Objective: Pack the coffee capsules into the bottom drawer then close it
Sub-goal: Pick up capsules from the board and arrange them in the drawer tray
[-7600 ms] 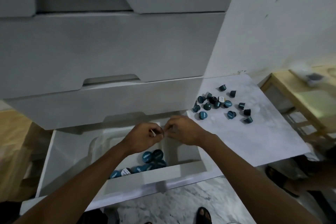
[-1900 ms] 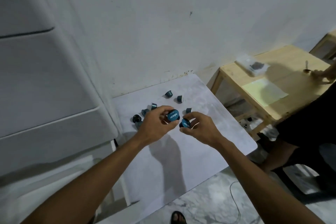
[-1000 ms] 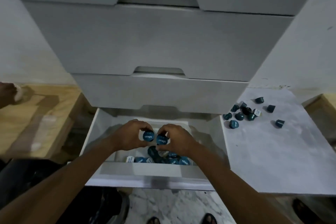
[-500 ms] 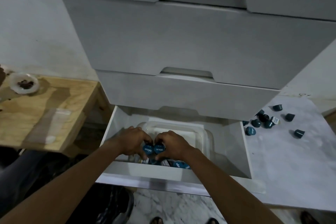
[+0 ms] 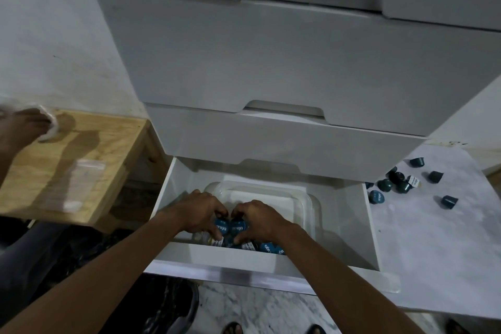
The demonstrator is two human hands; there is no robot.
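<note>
The white bottom drawer [image 5: 349, 228] of a tall white drawer cabinet [image 5: 271, 68] stands pulled out, and a clear plastic tray [image 5: 306, 199] lies inside it. Both hands reach into the drawer near its front wall. The left hand [image 5: 198, 214] pinches a round blue-lidded coffee capsule [image 5: 221, 227] in its fingers [image 5: 214, 233]; the right hand [image 5: 257, 221] pinches a second blue-lidded capsule [image 5: 239, 228], the two touching side by side. More blue capsules [image 5: 268, 247] lie along the drawer's front wall beneath the hands. On the white marble slab [image 5: 433, 247] right of the drawer, a loose cluster of dark teal capsules [image 5: 401, 184] sits near its far left corner. A pale wooden tabletop [image 5: 89, 160] stands to the left.
</note>
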